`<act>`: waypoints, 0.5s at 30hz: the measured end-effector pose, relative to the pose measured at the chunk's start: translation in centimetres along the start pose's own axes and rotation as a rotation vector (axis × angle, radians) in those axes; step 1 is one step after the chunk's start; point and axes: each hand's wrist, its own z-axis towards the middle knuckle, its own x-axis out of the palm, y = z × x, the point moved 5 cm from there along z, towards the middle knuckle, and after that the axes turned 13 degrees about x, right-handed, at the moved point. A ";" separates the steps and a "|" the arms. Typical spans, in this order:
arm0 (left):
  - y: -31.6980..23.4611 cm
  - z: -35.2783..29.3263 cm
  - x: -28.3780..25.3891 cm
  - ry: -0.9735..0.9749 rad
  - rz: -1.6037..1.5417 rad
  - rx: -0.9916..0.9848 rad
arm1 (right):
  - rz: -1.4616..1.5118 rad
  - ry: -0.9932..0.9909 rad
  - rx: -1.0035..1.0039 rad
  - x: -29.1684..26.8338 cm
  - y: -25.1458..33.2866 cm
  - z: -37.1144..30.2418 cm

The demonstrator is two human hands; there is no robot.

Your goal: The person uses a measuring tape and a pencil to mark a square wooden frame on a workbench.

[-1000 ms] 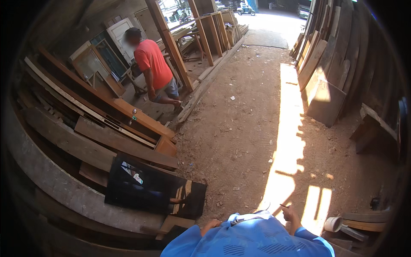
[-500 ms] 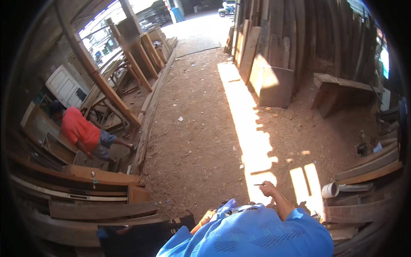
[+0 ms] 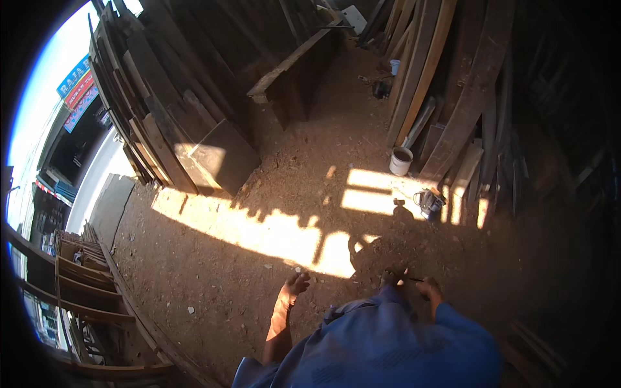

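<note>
My left hand [image 3: 297,283] hangs out in front of my body over the dirt floor, its fingers loosely bent and nothing visible in them. On the other side, my right hand [image 3: 428,287] is closed round a thin dark stick [image 3: 416,279], which points left; whether it is a pen or a tool I cannot tell. One of my feet [image 3: 390,277] shows in shadow beside the stick's tip. A silver-grey power tool [image 3: 428,202] lies on the ground ahead of my right hand, partly in sunlight.
A white bucket [image 3: 401,161] stands beside leaning planks [image 3: 467,97]. More boards [image 3: 155,84] lean at the far left, with a square panel [image 3: 228,158] in front. A wooden bench-like piece [image 3: 284,77] stands behind. Timber racks [image 3: 87,278] line the left edge.
My view has swung to the right, so the person in red is out of sight and the power tool has come in. My left hand now reaches forward; the right still holds the stick.
</note>
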 end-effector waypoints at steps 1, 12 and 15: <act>-8.3 2.5 5.0 0.175 -0.010 0.225 | 0.077 -0.153 -0.136 0.3 -5.7 4.3; -47.7 -6.2 27.2 1.324 -0.554 1.395 | 0.096 0.070 0.058 4.5 -21.5 0.2; -51.8 -10.5 32.4 1.510 -0.520 1.575 | 0.151 0.061 0.081 -0.1 -21.7 2.1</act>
